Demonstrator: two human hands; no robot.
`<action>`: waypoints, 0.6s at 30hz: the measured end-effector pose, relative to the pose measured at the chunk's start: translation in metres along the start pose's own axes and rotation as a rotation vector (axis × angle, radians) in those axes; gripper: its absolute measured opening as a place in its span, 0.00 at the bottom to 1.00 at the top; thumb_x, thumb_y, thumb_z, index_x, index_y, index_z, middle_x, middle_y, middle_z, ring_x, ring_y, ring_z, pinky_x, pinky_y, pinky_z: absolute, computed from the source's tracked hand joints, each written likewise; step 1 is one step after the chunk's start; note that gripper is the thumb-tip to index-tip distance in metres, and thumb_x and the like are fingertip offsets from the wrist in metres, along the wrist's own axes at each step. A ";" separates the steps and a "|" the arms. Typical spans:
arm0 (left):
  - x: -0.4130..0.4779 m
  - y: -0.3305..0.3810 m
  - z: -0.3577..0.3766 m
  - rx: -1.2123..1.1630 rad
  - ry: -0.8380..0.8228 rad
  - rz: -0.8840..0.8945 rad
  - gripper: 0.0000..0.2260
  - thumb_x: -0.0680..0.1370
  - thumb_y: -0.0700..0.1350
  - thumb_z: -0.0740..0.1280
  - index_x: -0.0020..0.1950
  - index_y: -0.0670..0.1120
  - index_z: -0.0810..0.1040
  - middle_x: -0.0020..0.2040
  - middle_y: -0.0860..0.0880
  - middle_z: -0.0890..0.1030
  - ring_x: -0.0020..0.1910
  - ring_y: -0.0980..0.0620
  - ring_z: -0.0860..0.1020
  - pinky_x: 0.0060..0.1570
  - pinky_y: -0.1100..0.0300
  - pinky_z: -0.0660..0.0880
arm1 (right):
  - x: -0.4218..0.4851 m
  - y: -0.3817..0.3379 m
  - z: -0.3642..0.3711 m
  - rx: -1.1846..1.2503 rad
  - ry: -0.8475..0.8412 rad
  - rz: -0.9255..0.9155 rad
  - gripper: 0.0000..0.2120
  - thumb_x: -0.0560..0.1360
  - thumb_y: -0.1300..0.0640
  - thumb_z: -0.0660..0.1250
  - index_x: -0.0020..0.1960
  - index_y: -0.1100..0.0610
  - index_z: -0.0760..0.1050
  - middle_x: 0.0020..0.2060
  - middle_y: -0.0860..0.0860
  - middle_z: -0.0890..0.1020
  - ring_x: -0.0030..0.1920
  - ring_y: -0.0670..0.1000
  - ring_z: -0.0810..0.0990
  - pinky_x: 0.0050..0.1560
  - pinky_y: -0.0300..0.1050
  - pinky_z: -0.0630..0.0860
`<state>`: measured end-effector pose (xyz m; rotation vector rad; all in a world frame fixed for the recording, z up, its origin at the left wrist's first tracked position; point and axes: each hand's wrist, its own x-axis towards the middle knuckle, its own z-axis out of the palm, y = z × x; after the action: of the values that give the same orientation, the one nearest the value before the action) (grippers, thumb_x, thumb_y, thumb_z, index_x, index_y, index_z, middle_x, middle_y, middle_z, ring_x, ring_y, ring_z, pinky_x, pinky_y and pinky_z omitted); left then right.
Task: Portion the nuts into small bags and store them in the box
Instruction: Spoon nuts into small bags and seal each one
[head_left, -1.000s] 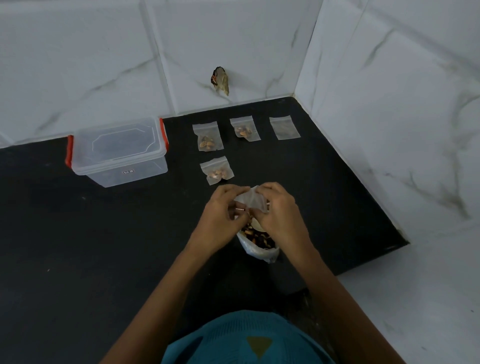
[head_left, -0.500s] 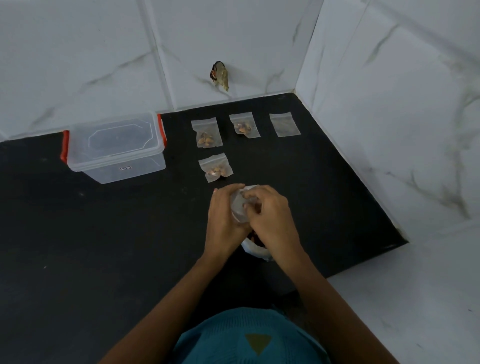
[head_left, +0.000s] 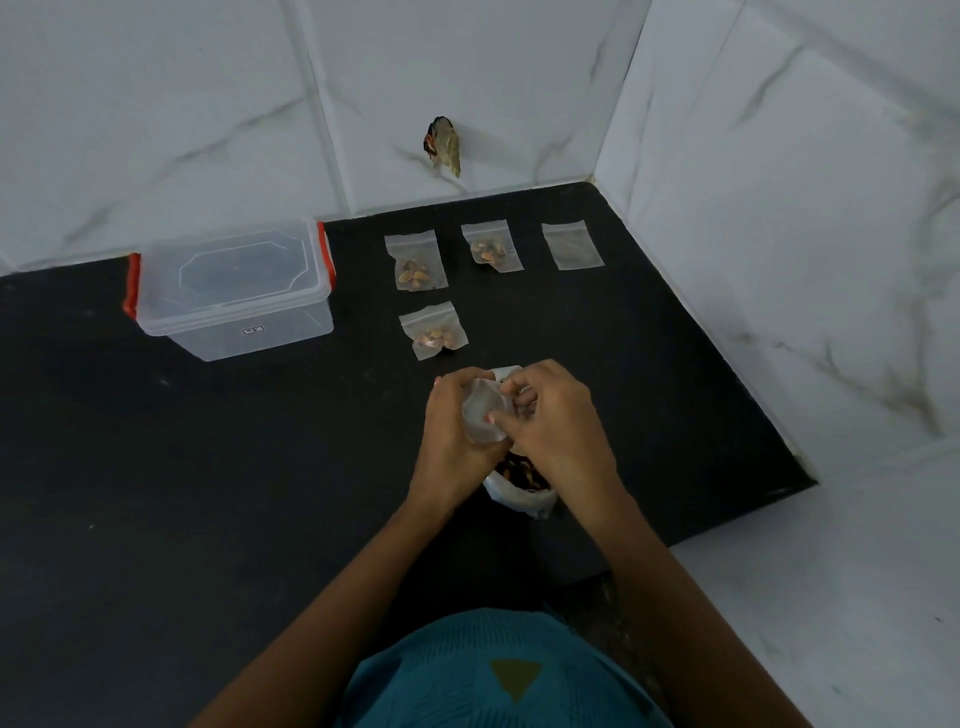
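One box (head_left: 234, 291) on black countertop (head_left: 208, 493), tiled walls (head_left: 467, 62)

The desk (head_left: 208, 519) is a black, matt slab with a faintly speckled, stone-like face, and the wall tiles (head_left: 156, 104) on the far and right sides are white with grey marble veining and a smooth, softly glossy glaze. The box (head_left: 234, 291) at far left is clear, smooth hard plastic with red plastic clips (head_left: 131, 286). The small bags (head_left: 415, 260) to its right are thin see-through plastic film, like the crinkled held bag (head_left: 483, 415), while the large bag (head_left: 524, 501) is milky crumpled plastic and the near garment (head_left: 467, 675) is teal ribbed knit cloth.
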<state>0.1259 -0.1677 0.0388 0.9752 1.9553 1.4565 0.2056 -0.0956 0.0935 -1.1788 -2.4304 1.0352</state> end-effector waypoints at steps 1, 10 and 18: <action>0.001 0.001 0.000 0.013 -0.018 -0.015 0.26 0.68 0.43 0.75 0.58 0.55 0.65 0.56 0.55 0.70 0.56 0.59 0.70 0.50 0.66 0.70 | 0.000 0.000 0.000 -0.002 -0.038 0.013 0.15 0.70 0.58 0.72 0.55 0.56 0.75 0.51 0.45 0.72 0.49 0.43 0.74 0.52 0.40 0.75; -0.001 0.006 0.003 0.030 0.007 -0.010 0.19 0.70 0.42 0.72 0.54 0.56 0.68 0.53 0.58 0.71 0.53 0.63 0.70 0.48 0.76 0.67 | -0.003 0.000 0.004 0.049 -0.070 0.036 0.20 0.70 0.61 0.71 0.62 0.57 0.73 0.59 0.49 0.70 0.52 0.45 0.75 0.54 0.41 0.76; 0.000 -0.001 0.001 0.034 -0.001 0.000 0.22 0.69 0.43 0.74 0.56 0.55 0.66 0.55 0.53 0.72 0.55 0.59 0.71 0.50 0.72 0.69 | 0.002 0.010 0.002 0.149 0.028 0.027 0.06 0.73 0.66 0.67 0.42 0.55 0.76 0.44 0.45 0.75 0.40 0.38 0.75 0.39 0.26 0.72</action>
<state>0.1268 -0.1673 0.0375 0.9904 1.9859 1.4268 0.2093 -0.0911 0.0846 -1.1709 -2.2775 1.1768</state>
